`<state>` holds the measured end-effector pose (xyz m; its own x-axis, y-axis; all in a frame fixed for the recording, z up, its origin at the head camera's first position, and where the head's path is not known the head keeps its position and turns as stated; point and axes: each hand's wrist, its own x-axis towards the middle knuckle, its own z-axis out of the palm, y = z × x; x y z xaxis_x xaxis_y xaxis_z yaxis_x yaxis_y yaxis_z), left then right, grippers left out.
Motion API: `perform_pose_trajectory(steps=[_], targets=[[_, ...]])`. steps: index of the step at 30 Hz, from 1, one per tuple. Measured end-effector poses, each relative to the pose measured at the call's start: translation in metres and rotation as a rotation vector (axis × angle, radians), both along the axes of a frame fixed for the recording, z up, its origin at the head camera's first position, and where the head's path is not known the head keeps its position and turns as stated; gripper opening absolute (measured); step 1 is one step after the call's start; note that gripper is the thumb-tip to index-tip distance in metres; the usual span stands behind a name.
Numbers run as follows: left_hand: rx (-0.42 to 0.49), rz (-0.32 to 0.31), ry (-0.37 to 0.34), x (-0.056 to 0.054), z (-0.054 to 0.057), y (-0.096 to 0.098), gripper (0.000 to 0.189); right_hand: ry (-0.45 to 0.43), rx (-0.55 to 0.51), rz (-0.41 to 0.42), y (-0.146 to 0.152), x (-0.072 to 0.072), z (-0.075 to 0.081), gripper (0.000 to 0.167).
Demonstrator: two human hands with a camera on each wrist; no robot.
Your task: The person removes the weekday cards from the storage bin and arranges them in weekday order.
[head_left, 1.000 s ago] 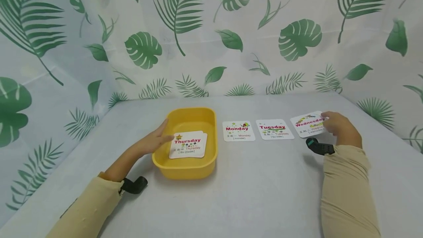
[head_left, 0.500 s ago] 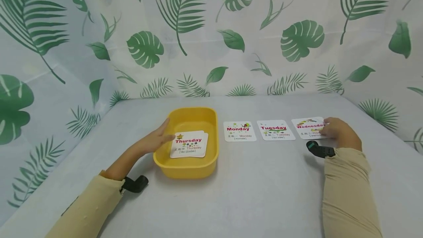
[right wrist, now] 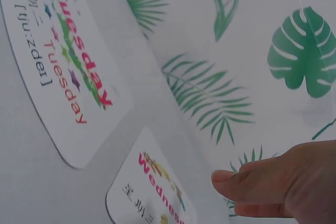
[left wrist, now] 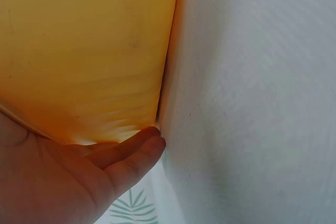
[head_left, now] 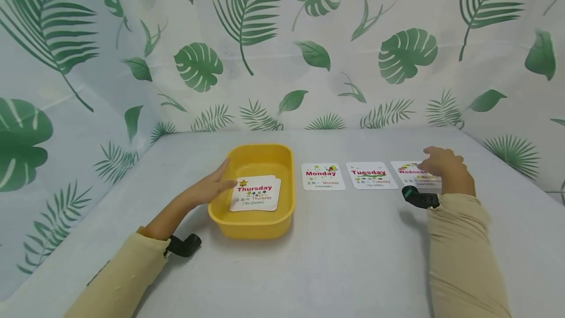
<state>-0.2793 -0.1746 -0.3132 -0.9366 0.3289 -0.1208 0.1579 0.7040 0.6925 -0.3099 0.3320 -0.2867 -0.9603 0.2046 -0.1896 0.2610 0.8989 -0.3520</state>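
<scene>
On the left, my left hand (head_left: 207, 188) holds the side of a yellow plastic tub (head_left: 253, 229), its thumb over the rim and its fingers along the outer wall (left wrist: 89, 66). Inside lies a small stack of white cards, a Thursday card (head_left: 253, 195) on top. My right hand (head_left: 446, 166) hovers over the right part of the Wednesday card (head_left: 406, 168) and holds nothing; the right wrist view shows its loosely bent fingers apart from that card. Left of it, the Tuesday card (head_left: 371, 175) and the Monday card (head_left: 323, 176) lie face up in a row.
A pale cloth covers the table (head_left: 344, 249). Behind it hangs a white curtain (head_left: 273, 72) printed with green leaves. A black wrist camera sits at each cuff, the right one (head_left: 419, 197) close over the cloth near the Wednesday card.
My right hand has lowered the Wednesday card flat into the row, let go of it and risen slightly to the left. The left hand stays on the tub. The view has shifted slightly.
</scene>
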Motion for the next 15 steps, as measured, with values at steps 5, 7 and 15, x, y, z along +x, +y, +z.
perform_pose_trajectory(steps=[5,7,15], targets=[[-0.001,-0.017,0.008,0.0,-0.001,0.0,0.075,0.013,0.02,0.064,-0.019,-0.002,0.006,0.059],[0.002,-0.023,0.01,0.0,-0.001,0.0,0.075,0.004,0.032,0.093,-0.028,-0.003,0.007,0.059],[-0.01,-0.012,0.016,0.002,0.001,-0.001,0.075,0.084,0.202,0.256,-0.081,-0.009,0.015,0.055]])
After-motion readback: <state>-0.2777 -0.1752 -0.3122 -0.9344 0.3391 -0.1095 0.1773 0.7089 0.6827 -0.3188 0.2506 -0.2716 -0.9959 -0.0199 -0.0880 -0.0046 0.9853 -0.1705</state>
